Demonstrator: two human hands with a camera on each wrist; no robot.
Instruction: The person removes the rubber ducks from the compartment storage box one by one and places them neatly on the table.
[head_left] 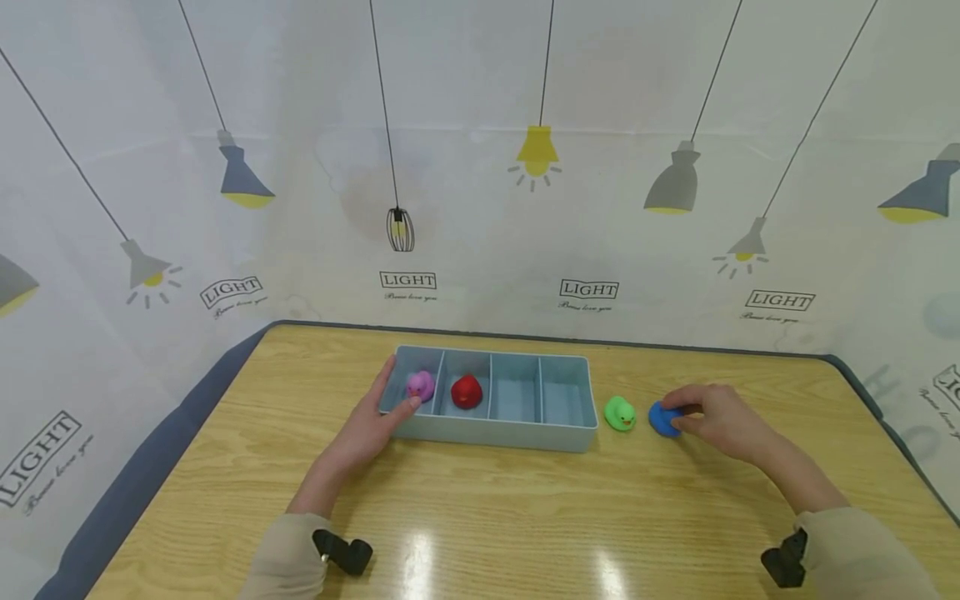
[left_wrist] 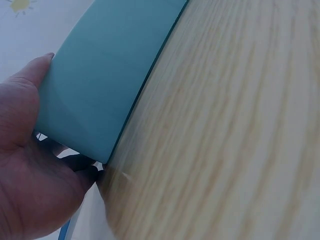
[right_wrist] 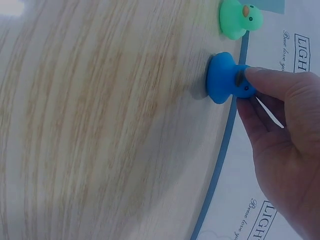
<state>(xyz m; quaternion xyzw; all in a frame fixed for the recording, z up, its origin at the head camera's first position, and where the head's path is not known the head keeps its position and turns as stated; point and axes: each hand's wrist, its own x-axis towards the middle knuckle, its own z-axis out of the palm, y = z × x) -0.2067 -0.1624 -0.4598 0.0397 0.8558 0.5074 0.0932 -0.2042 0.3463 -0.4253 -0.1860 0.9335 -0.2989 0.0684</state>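
At the left end of a light blue divided box (head_left: 495, 432), my left hand (head_left: 369, 425) holds on, its thumb at the front rim and its fingers along the end wall. The left wrist view shows the same hand (left_wrist: 35, 165) against the box's long side (left_wrist: 110, 75). A purple rubber duck (head_left: 421, 385) sits in the leftmost compartment and a red rubber duck (head_left: 467, 392) in the one beside it. My right hand (head_left: 722, 421) pinches the head of a blue rubber duck (right_wrist: 222, 80) on the table. Just left of it stands a green rubber duck (head_left: 619, 413).
The wooden table (head_left: 510, 517) has a dark blue border (head_left: 712, 347) along its back and sides. Behind it hangs a pale curtain (head_left: 465, 167) printed with lamps. The two right compartments (head_left: 566, 396) of the box hold no ducks.
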